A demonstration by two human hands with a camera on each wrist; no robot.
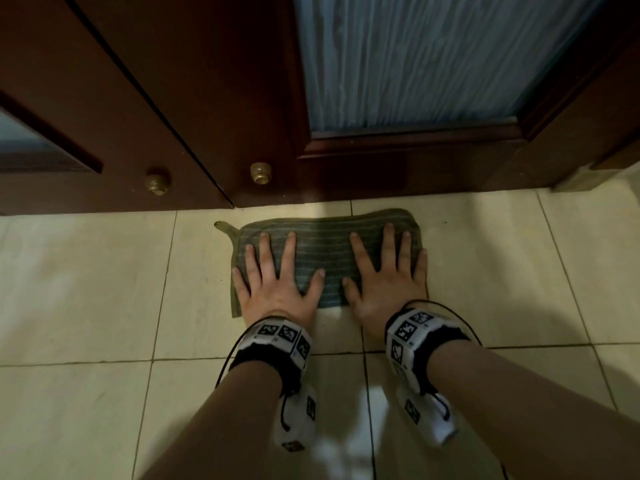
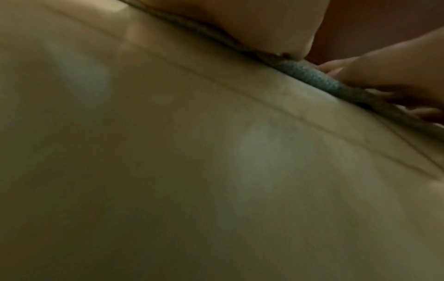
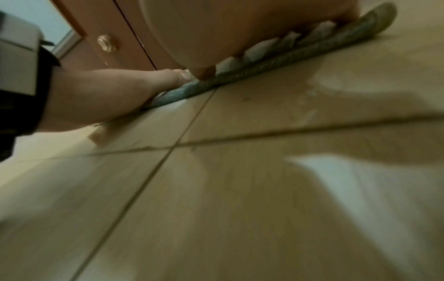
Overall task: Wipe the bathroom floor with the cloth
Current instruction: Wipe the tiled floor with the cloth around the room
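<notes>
A grey-green striped cloth lies flat on the beige tiled floor, just in front of a dark wooden door. My left hand presses on its left half with fingers spread and straight. My right hand presses flat on its right half, little finger at the cloth's right edge. The left wrist view shows the cloth's near edge under my palm, with the right hand beyond. In the right wrist view the cloth lies under my palm, and the left hand rests on it.
Dark wooden doors stand right behind the cloth, one with a frosted glass panel. Two brass knobs sit low on them. Open tiled floor stretches left, right and toward me, with a pale glare patch between my forearms.
</notes>
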